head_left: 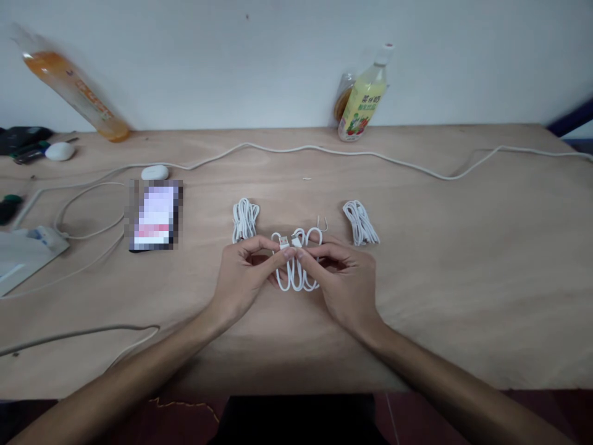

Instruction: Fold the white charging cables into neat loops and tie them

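Observation:
Between my two hands a white USB cable point(296, 281) hangs in loose loops above the table. My left hand point(245, 266) pinches the cable at its USB plug point(284, 242) with thumb and forefinger. My right hand point(345, 272) pinches it beside the other connector point(296, 241), the thumbs nearly touching. Past my left hand lies a bundled white cable point(244, 219), partly covered by the fingers. Another bundled white cable point(360, 222) rests beyond my right hand. A short bent white tie point(322, 224) lies just behind the loops.
A phone point(155, 216) and a white earbud case point(155, 172) lie on the left. One long white cord point(306, 148) crosses the wooden table point(463, 259). At the wall stand an orange drink bottle point(76, 93) and a yellow drink bottle point(364, 99). A power strip point(28, 256) sits far left.

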